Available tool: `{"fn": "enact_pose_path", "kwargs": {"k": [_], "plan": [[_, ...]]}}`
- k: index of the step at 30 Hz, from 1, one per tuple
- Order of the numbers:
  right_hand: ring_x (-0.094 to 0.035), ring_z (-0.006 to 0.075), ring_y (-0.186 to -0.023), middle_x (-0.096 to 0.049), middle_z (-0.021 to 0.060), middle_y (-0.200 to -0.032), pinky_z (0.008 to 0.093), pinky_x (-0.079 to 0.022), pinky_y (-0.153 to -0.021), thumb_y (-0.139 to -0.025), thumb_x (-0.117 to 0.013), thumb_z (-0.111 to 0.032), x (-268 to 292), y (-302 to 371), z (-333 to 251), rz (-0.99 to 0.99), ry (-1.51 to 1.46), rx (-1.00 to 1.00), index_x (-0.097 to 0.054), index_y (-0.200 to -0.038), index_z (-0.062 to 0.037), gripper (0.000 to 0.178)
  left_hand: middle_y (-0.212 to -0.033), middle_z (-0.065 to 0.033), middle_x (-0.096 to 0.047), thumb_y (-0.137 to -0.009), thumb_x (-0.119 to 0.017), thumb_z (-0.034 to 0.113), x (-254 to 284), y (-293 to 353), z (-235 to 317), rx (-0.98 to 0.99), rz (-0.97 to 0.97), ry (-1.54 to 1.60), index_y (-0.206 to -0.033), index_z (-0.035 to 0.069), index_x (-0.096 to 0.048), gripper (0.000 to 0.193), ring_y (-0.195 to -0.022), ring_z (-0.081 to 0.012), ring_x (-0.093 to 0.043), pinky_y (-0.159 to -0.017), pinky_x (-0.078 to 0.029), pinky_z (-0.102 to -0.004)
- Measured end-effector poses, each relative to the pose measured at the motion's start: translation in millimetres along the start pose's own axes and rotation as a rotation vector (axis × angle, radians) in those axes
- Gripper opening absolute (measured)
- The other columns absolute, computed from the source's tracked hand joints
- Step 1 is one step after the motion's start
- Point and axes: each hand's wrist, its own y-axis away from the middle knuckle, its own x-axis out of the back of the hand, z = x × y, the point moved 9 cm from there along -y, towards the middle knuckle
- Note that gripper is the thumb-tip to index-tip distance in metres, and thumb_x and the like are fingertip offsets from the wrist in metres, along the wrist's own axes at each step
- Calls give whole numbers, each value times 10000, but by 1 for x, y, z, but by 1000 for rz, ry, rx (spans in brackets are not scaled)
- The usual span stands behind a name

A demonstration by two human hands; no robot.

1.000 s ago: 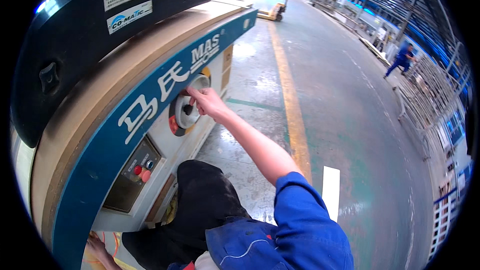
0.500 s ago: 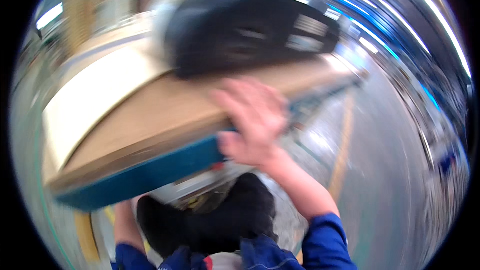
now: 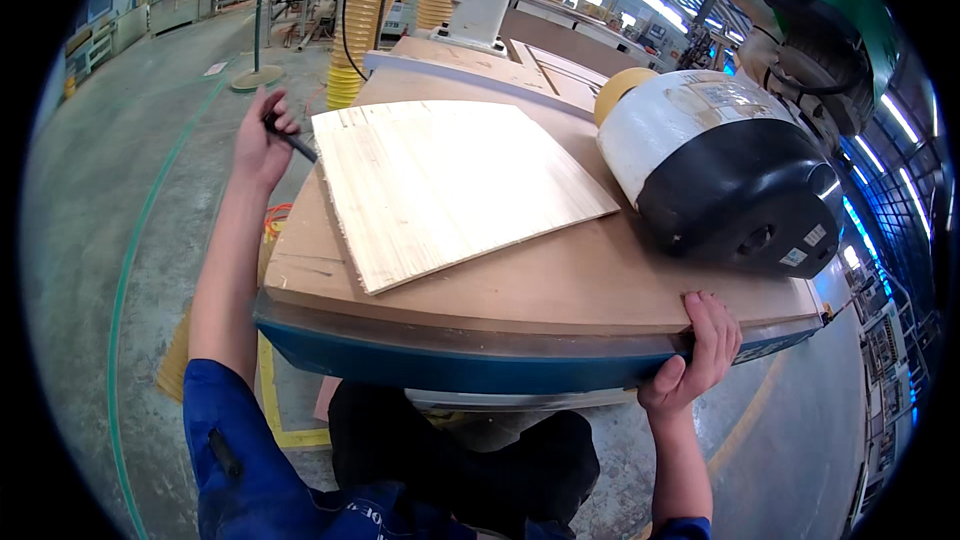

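My left hand [image 3: 265, 140] is raised past the left edge of the worktable, its fingers closed round a thin black rod-like handle [image 3: 292, 143]. The handle's inner end reaches toward the left edge of a pale wooden board [image 3: 460, 180]. That board lies flat on the brown tabletop [image 3: 530, 295], with one rounded far side. At the table's front right, my right hand [image 3: 700, 350] is closed over the front edge, fingers on top and thumb against the blue front face [image 3: 450, 365]. A black and white motor housing [image 3: 740, 180] stands on the table's right side.
A raised grey strip [image 3: 480, 80] runs along the table's back, near a white machine column [image 3: 478, 15]. Yellow ribbed hoses [image 3: 365, 20] hang behind it. Upper right is a green-covered machine part [image 3: 835, 0]. A pole on a round base [image 3: 257, 78] stands on the floor at left.
The view has swung to the right and sharpened. My left hand has come up from below the table to the black handle. My right hand has moved from the tabletop to its front edge.
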Motion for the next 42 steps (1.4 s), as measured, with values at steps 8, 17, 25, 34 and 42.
{"fn": "enact_pose_path", "kwargs": {"k": [8, 17, 25, 34, 42], "plan": [[-652, 393, -1027, -702, 202, -1065, 483, -432, -997, -963, -381, -444, 9, 3, 1, 11, 57, -12, -679, -1135, 24, 581, -607, 47, -298, -1072, -465, 399, -36, 43, -3, -246, -55, -135, -731, 140, -428, 430, -521, -90, -275, -494, -256, -262], [-666, 355, -1023, -713, 175, -1062, 470, -453, -987, -934, -481, -384, 18, 15, 9, 131, -50, 66, -708, -1130, -20, 471, -610, 62, -337, -1080, -439, 414, 124, 79, -39, 3, 283, -233, -658, 175, -404, 486, -592, -95, -358, -584, -373, -283], [-684, 276, -894, -679, 171, -1004, 369, -542, -819, -832, -728, -146, -16, 223, 15, -2, -472, -895, -627, -1118, 14, 343, -611, 58, -336, -1080, -440, 411, 92, 146, -21, -70, 314, -404, -655, 171, -403, 490, -589, -97, -355, -578, -364, -280], [-614, 98, -639, -618, 30, -739, 261, -513, -572, -1012, -608, -344, -102, 301, 14, -431, -872, -1476, -650, -1001, 29, 375, -612, 54, -335, -1080, -440, 408, 17, 115, 11, -190, 183, -415, -652, 167, -401, 493, -586, -99, -352, -571, -353, -277], [-600, 130, -575, -608, 65, -727, 276, -500, -553, -1043, -515, -352, -123, 323, 1, -280, -1213, -1679, -612, -913, 13, 400, -613, 51, -334, -1081, -441, 405, 17, 150, -9, -208, 207, -490, -649, 163, -400, 497, -582, -100, -350, -566, -344, -274]]}}
